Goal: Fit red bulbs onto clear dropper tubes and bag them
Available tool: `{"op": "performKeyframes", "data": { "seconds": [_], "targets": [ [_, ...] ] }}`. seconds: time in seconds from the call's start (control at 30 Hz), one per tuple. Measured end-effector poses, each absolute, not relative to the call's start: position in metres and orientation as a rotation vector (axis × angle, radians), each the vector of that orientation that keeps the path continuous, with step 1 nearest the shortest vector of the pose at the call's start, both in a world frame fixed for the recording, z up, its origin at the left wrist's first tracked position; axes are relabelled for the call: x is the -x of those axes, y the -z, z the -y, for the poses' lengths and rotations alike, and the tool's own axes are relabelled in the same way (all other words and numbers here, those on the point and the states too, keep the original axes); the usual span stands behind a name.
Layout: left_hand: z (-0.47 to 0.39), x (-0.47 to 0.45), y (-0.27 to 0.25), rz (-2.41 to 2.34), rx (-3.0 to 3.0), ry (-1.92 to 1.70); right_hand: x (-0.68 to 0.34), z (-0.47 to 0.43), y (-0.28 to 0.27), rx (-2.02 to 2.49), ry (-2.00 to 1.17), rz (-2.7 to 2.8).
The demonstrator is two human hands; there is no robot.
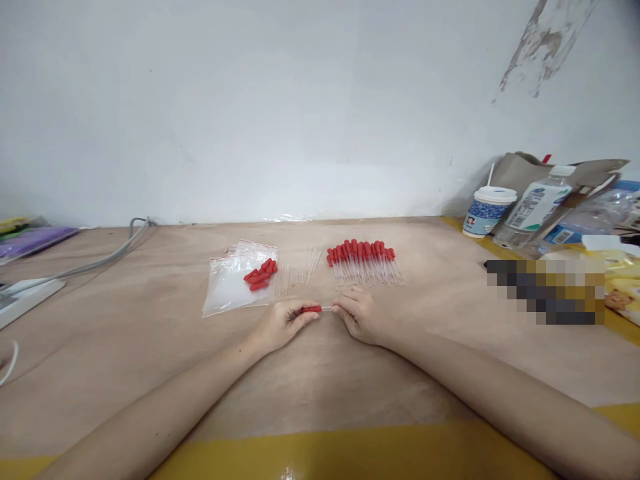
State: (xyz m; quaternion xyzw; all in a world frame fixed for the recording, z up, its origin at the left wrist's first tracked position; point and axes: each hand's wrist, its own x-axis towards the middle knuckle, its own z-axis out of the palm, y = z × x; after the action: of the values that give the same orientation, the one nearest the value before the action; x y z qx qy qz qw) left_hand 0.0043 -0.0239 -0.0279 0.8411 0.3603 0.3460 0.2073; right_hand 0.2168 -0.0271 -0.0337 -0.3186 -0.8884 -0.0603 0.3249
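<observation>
Centrally in the head view, the nearly closed left hand (283, 325) pinches a red bulb (312, 309); the right hand (364, 317), likewise nearly closed, grips the clear tube (326, 308) meeting it. Beyond, on the counter (300, 387), lie thin tubes (314, 267) and red-topped droppers (361, 252).

one dropper (318, 309), both hands

left hand (286, 323)'s got the red bulb (312, 309), right hand (362, 318)'s on the clear tube (327, 309), front-right of the plastic bags (227, 287). loose bulbs (259, 287) on top, bare tubes (313, 265) and red-topped droppers (361, 252) to their right.
</observation>
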Motion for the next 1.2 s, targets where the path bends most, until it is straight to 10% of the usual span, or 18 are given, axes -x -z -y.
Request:
{"op": "performKeyframes", "data": {
  "seconds": [0.5,1.2],
  "targets": [
    [0.015,0.0,0.022,-1.271,-2.525,-0.906,-0.235,0.005,-0.016,1.721,-0.264,1.901],
    [0.014,0.0,0.022,-1.217,-2.53,-0.843,-0.175,-0.037,-0.002,1.786,0.085,1.988]
  ]
}}
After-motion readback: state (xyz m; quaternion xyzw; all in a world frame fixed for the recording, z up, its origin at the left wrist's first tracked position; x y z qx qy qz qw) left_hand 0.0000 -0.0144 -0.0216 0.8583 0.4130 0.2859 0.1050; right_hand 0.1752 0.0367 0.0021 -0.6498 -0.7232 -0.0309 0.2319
